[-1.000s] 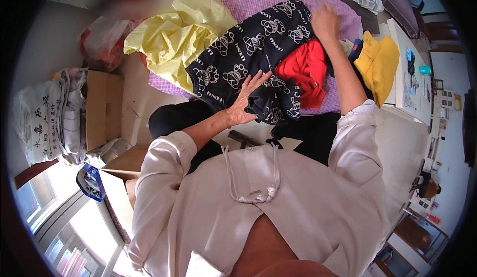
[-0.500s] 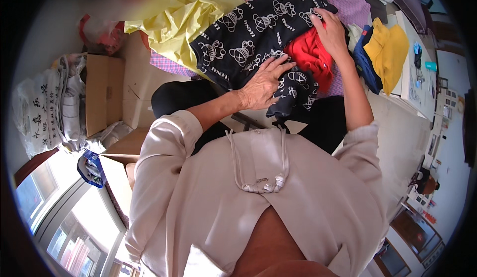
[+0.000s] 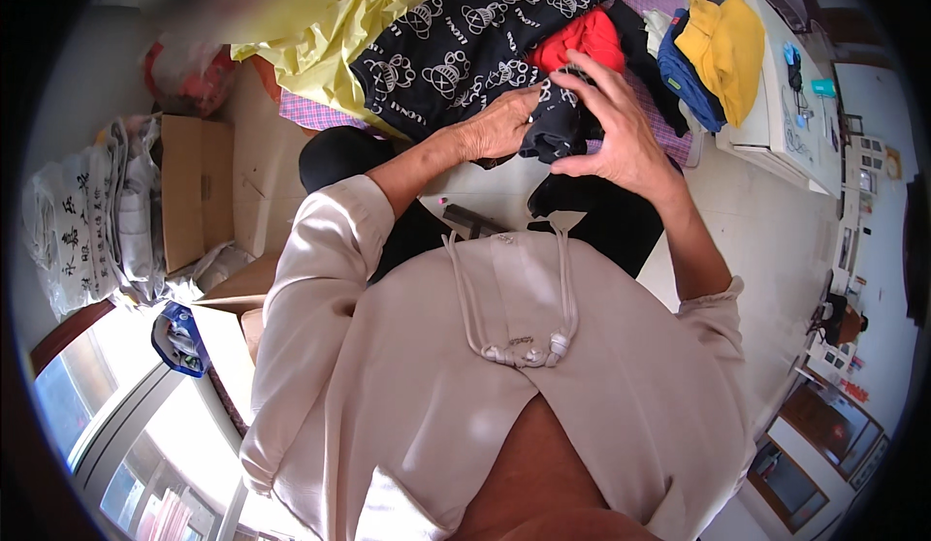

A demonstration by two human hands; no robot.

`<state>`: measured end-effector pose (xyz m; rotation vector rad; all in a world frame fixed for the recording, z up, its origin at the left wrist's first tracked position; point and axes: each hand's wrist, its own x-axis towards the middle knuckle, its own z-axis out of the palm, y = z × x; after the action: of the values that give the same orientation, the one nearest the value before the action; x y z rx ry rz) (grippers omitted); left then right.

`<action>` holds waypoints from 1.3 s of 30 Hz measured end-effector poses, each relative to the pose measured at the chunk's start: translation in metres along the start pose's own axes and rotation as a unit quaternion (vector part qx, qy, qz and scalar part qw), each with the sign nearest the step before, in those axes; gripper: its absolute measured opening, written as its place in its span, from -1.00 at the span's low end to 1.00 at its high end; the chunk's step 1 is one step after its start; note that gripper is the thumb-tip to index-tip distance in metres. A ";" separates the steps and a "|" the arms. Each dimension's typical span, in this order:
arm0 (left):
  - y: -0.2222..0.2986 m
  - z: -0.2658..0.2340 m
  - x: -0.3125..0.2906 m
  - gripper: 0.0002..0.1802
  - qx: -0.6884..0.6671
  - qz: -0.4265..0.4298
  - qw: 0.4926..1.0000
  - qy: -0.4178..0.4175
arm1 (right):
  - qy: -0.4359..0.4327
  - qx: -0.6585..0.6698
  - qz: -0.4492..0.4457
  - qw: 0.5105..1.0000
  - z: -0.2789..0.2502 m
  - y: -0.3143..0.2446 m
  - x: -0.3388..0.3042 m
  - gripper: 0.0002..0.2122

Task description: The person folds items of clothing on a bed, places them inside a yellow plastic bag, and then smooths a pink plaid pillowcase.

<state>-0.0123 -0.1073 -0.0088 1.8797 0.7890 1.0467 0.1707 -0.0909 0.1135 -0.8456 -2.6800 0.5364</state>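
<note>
A black garment [image 3: 456, 51] printed with white cartoon figures lies spread across a pink-purple checked cloth [image 3: 315, 119]. Its near right part is bunched up into a dark fold. My left hand [image 3: 499, 126] grips this bunched part from the left, with its fingertips partly hidden by the fabric. To the right of the fold, my right hand [image 3: 621, 139] is open, its fingers curved and the thumb well apart from them. Beyond my right fingers, a red garment [image 3: 589, 42] shows beside the black one.
Yellow sheeting [image 3: 359, 17] lies to the left of the black garment. At the right, folded yellow clothing [image 3: 722, 56] rests by dark blue clothing [image 3: 687, 80], next to a white cabinet [image 3: 776, 105]. A cardboard box [image 3: 197, 182] and clear-bagged goods [image 3: 87, 221] stand at the left.
My right hand has come nearer and let go of the far right edge. The left hand now grips the near part, which is lifted and bunched; less red cloth shows.
</note>
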 end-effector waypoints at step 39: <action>0.022 -0.018 -0.002 -0.86 -0.140 -0.015 0.990 -0.030 | 0.049 0.340 0.257 0.903 0.007 0.035 -0.002 -0.53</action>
<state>-0.0260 -0.1126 0.0155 1.6469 0.5998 1.0192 0.1869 -0.0668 0.0923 -1.2821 -1.9123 1.3925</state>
